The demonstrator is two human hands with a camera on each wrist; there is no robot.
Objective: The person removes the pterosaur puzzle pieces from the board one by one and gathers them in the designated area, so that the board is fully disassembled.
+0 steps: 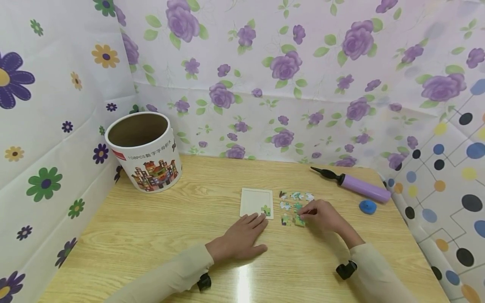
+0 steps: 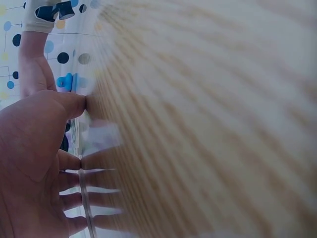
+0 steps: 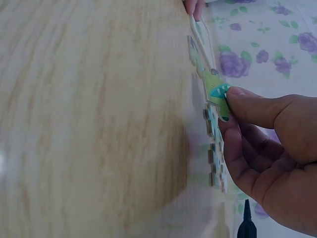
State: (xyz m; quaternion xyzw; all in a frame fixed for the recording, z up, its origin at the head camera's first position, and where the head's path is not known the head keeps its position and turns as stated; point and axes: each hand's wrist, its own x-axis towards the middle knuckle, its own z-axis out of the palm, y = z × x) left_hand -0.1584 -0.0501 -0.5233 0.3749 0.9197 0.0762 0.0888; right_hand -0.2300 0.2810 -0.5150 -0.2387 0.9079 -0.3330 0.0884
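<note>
A square white puzzle tray (image 1: 253,203) lies on the table with one green puzzle piece (image 1: 266,209) in its lower right corner. My left hand (image 1: 242,239) rests with fingers outstretched, their tips touching the tray's near edge. To the right of the tray, my right hand (image 1: 323,215) pinches a green puzzle piece (image 3: 214,91) between thumb and fingers; the right wrist view shows it tilted up, with a teal shape printed on it. Several loose puzzle pieces (image 1: 297,196) lie in rows beside the tray, close to the right hand.
A large white bucket (image 1: 153,168) with printed buildings stands at the back left. Toward the back right lie a purple hand pump (image 1: 365,188) with a black nozzle and a small blue object (image 1: 368,206). Patterned cloth surrounds the wooden table (image 1: 151,227).
</note>
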